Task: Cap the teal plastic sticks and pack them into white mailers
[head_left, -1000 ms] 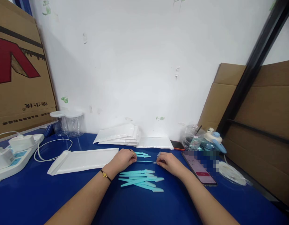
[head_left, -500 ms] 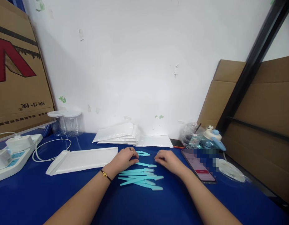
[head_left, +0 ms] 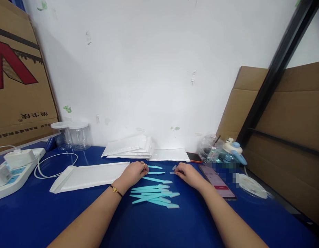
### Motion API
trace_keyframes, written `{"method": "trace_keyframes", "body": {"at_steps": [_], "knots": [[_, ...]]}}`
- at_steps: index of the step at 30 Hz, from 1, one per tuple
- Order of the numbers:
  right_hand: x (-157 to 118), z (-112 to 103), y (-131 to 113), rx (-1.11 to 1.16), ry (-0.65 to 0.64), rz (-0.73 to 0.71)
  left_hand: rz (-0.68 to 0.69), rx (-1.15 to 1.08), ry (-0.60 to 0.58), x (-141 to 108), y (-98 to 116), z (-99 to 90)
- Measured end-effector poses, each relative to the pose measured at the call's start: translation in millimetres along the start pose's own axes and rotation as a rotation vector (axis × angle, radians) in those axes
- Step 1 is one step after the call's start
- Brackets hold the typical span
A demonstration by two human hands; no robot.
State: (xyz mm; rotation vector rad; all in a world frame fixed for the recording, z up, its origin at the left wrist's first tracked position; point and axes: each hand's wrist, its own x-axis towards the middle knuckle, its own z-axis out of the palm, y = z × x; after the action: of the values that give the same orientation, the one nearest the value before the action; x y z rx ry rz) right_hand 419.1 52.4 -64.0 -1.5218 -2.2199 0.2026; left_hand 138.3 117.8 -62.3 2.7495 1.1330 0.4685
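Note:
My left hand (head_left: pixel 135 172), with a ring and a bracelet, is closed over the left ends of two turquoise sticks without caps, the nearer one (head_left: pixel 158 173) just below the other (head_left: pixel 154 167). Right of them, my right hand (head_left: pixel 187 174) pinches a small clear cap (head_left: pixel 172 173) at its fingertips. Another clear cap (head_left: pixel 174 167) is beside those fingers. A capped turquoise stick (head_left: pixel 159 180) lies just below my left fingertips. Closer to me, several more turquoise sticks (head_left: pixel 154 197) lie in a loose, partly crossed pile on the blue table (head_left: pixel 154 229).
A white padded envelope (head_left: pixel 94 177) lies at left, more envelopes (head_left: pixel 128 146) by the wall. Clear jars (head_left: pixel 80 137), a power strip (head_left: pixel 22 175) and a cable stand left. A phone (head_left: pixel 217 182), another phone (head_left: pixel 194 157), a plastic bag and a small fan-like object (head_left: pixel 233 151) are at right.
Two small clear caps now show beside my right fingertips, apart from the sticks. The two upper sticks have spread apart, and my left hand has shifted slightly left. The view has moved a little.

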Motion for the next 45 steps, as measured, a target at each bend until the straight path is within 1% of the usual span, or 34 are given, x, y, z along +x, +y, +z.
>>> {"method": "trace_keyframes", "body": {"at_steps": [2, 6, 8, 11, 14, 17, 19, 24, 28, 32, 38, 41, 45], "knots": [[0, 0, -1, 0.013, 0.004, 0.014, 0.002, -0.004, 0.003, 0, 0, -0.1], [0, 0, 1, 0.044, 0.045, 0.104, 0.008, -0.023, 0.003, 0, -1, 0.7], [-1, -1, -1, 0.062, 0.072, 0.113, 0.009, -0.027, 0.007, 0, -1, 1.2], [-3, -1, -10, 0.085, 0.094, 0.114, 0.009, -0.022, 0.009, 1, -2, 1.3], [-4, 1, -21, 0.073, 0.054, 0.119, 0.011, -0.012, 0.002, 1, -1, 0.7], [-4, 4, -27, 0.010, -0.001, 0.094, 0.020, -0.016, -0.011, 1, 0, -0.1], [-3, 5, -25, -0.027, -0.010, 0.056, 0.031, -0.022, -0.018, 1, 0, -0.2], [-1, 6, -17, -0.019, 0.019, 0.003, 0.038, -0.015, -0.017, 1, 1, 0.9], [1, 10, -18, 0.017, 0.027, -0.031, 0.043, -0.024, -0.030, 1, 1, 1.5], [4, 13, -24, 0.002, 0.016, -0.073, 0.048, -0.035, -0.024, 1, 3, 1.5], [6, 18, -38, -0.021, -0.017, -0.165, 0.105, -0.080, -0.044, 3, 15, 5.2], [4, 16, -37, -0.067, -0.032, -0.159, 0.099, -0.050, -0.035, 3, 16, 5.0], [0, 8, -23, -0.085, -0.023, -0.093, 0.092, -0.032, -0.034, 1, 11, 1.4]]}}
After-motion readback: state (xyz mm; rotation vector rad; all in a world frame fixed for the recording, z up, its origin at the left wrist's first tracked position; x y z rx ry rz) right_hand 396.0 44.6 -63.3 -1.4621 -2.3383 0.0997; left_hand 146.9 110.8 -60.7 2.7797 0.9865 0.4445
